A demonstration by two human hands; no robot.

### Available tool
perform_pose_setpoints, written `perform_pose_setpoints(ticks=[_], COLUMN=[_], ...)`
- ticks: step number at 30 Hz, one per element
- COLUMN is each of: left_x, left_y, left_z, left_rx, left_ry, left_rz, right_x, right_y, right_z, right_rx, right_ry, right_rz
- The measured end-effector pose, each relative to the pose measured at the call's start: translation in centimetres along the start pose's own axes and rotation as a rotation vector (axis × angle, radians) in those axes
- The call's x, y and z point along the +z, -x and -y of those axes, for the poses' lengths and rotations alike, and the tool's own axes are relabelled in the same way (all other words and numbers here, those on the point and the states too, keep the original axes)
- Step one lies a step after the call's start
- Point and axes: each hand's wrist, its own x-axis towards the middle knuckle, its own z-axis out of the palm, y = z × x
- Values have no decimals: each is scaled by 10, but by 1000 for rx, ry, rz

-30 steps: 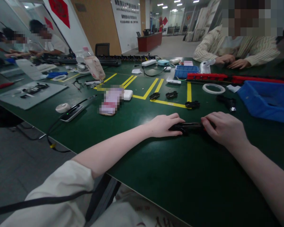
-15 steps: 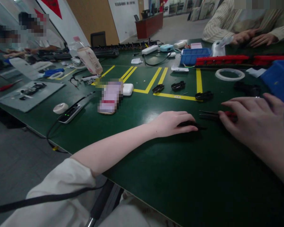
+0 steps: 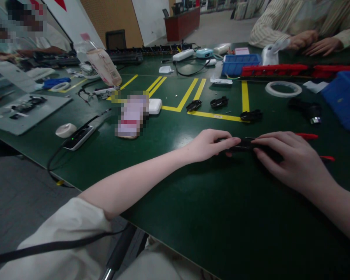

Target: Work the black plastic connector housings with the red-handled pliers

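My left hand point(image 3: 210, 144) is closed around one end of a dark, elongated black plastic part point(image 3: 245, 144), just above the green table. My right hand point(image 3: 291, 159) pinches the other end of that part between thumb and fingers. Behind and under the right hand lie pliers with red handles point(image 3: 307, 136), mostly hidden by it. The part's details are too dark to make out.
Beyond my hands lie similar black parts point(image 3: 220, 102) near yellow tape lines, a black cylindrical tool point(image 3: 305, 110), a roll of tape point(image 3: 283, 89) and a blue bin point(image 3: 345, 101). A phone point(image 3: 131, 116) lies left. A co-worker's hands point(image 3: 321, 46) rest across the table.
My right hand has moved left from over the pliers and taken hold of the black part's end. My left hand has raised the part slightly.
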Motion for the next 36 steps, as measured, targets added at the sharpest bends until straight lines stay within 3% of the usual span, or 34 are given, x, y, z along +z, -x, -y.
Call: perform_pose_setpoints(ticks=[12,19,23,27,36], left_x=[2,0,1,1,2], left_y=[-3,-8,-11,-14,-13], left_z=[1,2,6,9,11], left_rx=[-84,-154,-125,-95,-21], left_ry=[39,309,386,398,336], left_rz=[-58,-296,-412,-504,-492], right_x=[2,-2,-1,4,5], right_y=[-4,-5,-10,-17,-20], right_z=[4,6,23,44,51], right_rx=[50,102,99,27,16], right_ry=[-46,-63,-101,-144,-183], right_rz=[76,80,71,167,153])
